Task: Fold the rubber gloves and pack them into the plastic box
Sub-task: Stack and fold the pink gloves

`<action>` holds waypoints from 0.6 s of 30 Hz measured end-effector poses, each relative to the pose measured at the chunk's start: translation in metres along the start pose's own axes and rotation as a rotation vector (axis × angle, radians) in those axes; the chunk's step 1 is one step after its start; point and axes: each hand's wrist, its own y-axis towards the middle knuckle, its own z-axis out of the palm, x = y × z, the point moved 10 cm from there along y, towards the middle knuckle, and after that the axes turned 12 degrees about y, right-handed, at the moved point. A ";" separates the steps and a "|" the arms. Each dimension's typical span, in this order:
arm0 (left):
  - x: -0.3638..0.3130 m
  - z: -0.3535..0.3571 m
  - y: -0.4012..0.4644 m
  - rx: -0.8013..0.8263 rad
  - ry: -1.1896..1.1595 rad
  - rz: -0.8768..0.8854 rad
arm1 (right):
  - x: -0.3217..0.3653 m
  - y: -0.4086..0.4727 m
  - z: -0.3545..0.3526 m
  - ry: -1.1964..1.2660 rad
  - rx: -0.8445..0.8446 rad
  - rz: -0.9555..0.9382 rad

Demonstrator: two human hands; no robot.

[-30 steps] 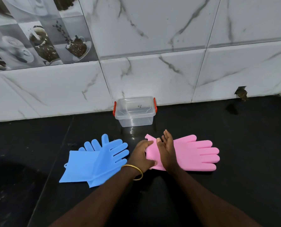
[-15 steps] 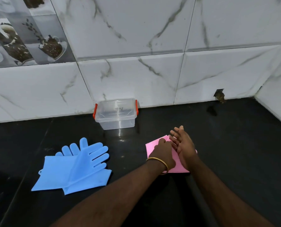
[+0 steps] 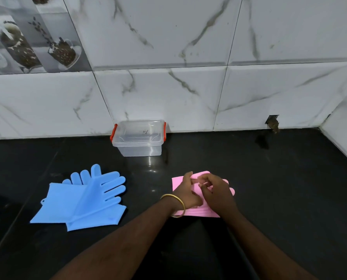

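The pink gloves (image 3: 177,182) lie folded over into a short stack on the black counter (image 3: 280,188), mostly hidden under my hands. My left hand (image 3: 185,191), with a gold bangle at the wrist, rests on their left part. My right hand (image 3: 215,190) sits on the right part with curled fingers pinching the folded pink finger ends. Two blue gloves (image 3: 83,199) lie flat and overlapping to the left, untouched. The clear plastic box (image 3: 139,137) with red latches stands against the wall, its lid on.
A white marble-tiled wall (image 3: 188,87) runs behind the counter and turns forward at the far right. A small hole in the tile (image 3: 272,123) sits at counter level on the right.
The pink gloves' fingers were folded back over their cuffs, making a short stack. My right hand went from lying flat on them to curling its fingers around the folded ends.
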 end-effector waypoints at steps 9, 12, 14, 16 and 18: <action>0.056 -0.068 -0.020 -0.622 0.183 -0.313 | -0.026 -0.004 0.008 -0.075 0.116 0.081; 0.068 -0.057 -0.014 -0.548 0.014 -0.423 | -0.026 -0.005 0.006 -0.054 0.121 0.115; 0.068 -0.051 -0.008 -0.458 -0.038 -0.486 | -0.027 -0.005 0.006 -0.047 0.133 0.125; 0.062 -0.047 -0.003 -0.375 -0.096 -0.491 | -0.027 -0.004 0.006 -0.050 0.156 0.141; 0.050 -0.046 0.002 -0.332 -0.103 -0.425 | -0.029 -0.003 0.005 -0.039 0.176 0.193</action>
